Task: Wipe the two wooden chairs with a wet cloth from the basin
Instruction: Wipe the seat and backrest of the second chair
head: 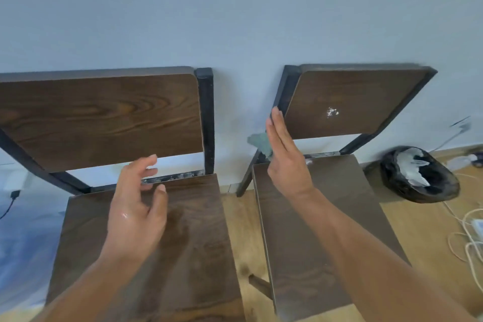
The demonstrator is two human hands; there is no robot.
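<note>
Two dark wooden chairs with black metal frames stand side by side against a pale wall. My left hand (136, 206) hovers over the left chair's seat (198, 238), wet and with its fingers apart, holding nothing. My right hand (285, 159) is held flat with straight fingers against the left post of the right chair's backrest (350, 102). A grey-green cloth (258, 142) pokes out from behind its palm. The right chair's seat (313, 230) lies below that arm, and a white speck marks its backrest. The basin is out of sight.
A round bin lined with a black bag (418, 175) stands on the wooden floor right of the right chair. White cables (467, 238) trail beside it. A narrow gap of floor (243, 230) separates the chairs. A plug and cord (13, 196) hang at the left wall.
</note>
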